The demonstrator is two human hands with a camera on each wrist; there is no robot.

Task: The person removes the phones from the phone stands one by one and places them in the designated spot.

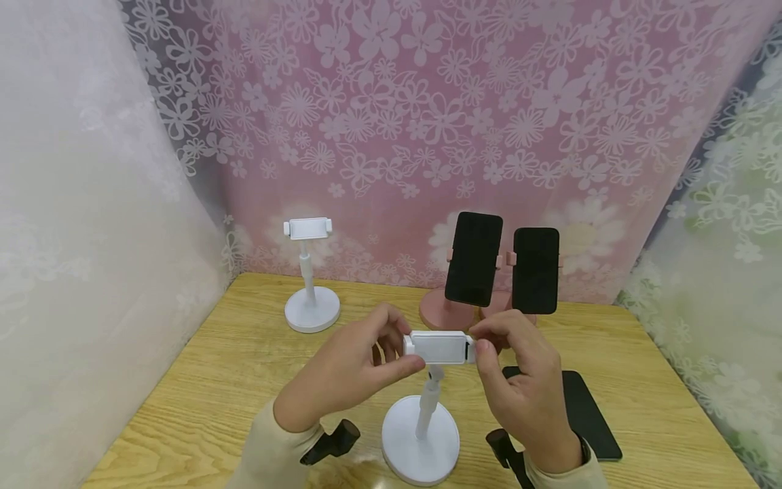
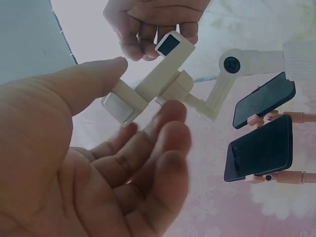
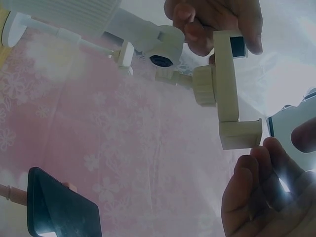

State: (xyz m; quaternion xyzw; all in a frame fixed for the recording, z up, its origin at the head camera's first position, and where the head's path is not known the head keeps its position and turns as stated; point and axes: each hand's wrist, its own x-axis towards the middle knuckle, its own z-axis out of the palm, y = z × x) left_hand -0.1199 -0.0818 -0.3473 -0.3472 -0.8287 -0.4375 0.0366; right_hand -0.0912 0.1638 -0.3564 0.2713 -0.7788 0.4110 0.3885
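Note:
In the head view a white phone stand (image 1: 421, 441) stands upright in front of me, its clamp (image 1: 438, 348) lying level at the top of the jointed arm. My left hand (image 1: 357, 363) holds the clamp's left end, thumb in front and fingers behind. At the clamp's right end is my right hand (image 1: 522, 377), thumb and forefinger close to the corner. From the right wrist, its fingertips (image 3: 261, 153) look to be at the clamp's end block (image 3: 241, 136), with the thumb apart from it. A dark slot (image 3: 238, 47) shows in the clamp's other end.
Another white phone stand (image 1: 312, 310) is at the back left. Two pink stands (image 1: 448, 310) at the back right carry an upright black phone (image 1: 474, 259) and a second black phone (image 1: 535, 270). A dark flat tablet-like device (image 1: 589, 414) lies beside my right wrist.

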